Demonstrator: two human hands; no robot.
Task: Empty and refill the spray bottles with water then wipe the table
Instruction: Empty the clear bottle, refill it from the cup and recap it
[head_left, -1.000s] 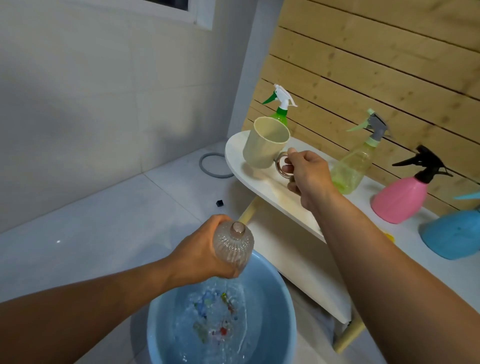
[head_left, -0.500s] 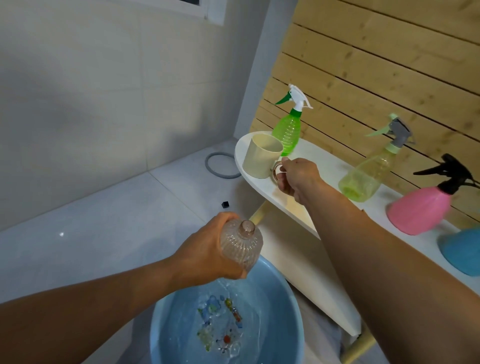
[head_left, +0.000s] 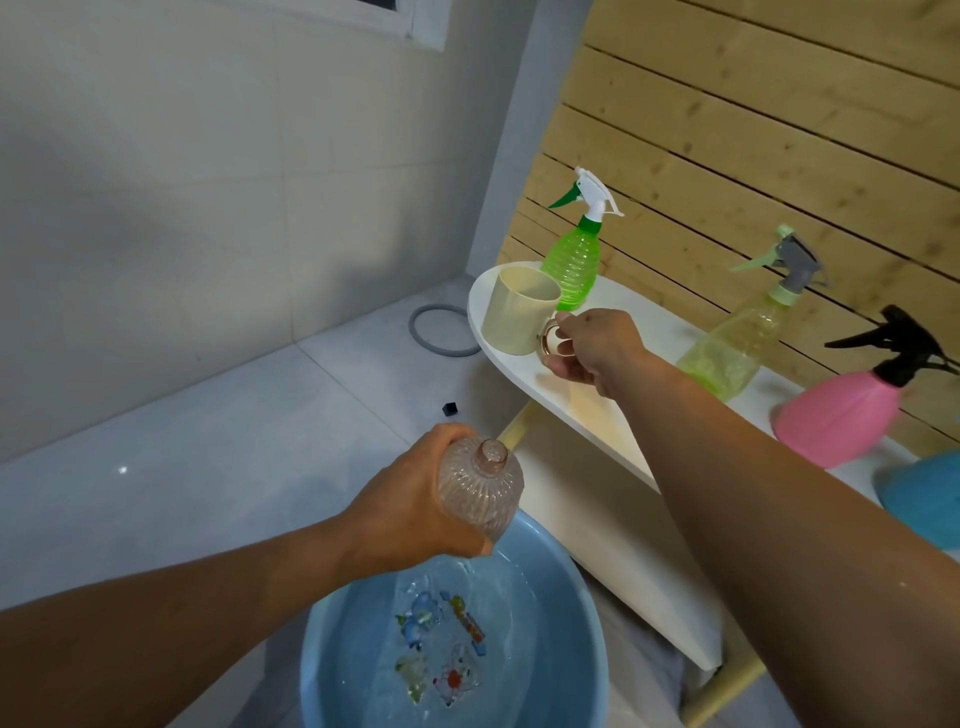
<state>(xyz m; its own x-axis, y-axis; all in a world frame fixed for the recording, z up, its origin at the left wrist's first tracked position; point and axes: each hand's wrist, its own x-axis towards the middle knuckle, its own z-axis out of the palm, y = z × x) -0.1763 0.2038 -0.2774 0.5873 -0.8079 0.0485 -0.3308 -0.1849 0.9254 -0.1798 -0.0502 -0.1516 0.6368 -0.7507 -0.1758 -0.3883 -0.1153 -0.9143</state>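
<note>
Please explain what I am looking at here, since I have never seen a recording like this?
There is no machine: a person wears a camera on the head, looking down at their own two arms. The left hand has a grip on a clear bottle, its cap off, over a blue basin of water. The right hand holds the handle of a cream cup standing on a white table. Along the table stand a green sprayer, a yellowish sprayer, a pink sprayer and part of a blue one.

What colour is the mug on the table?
Cream, seen in the head view: the mug.
</note>
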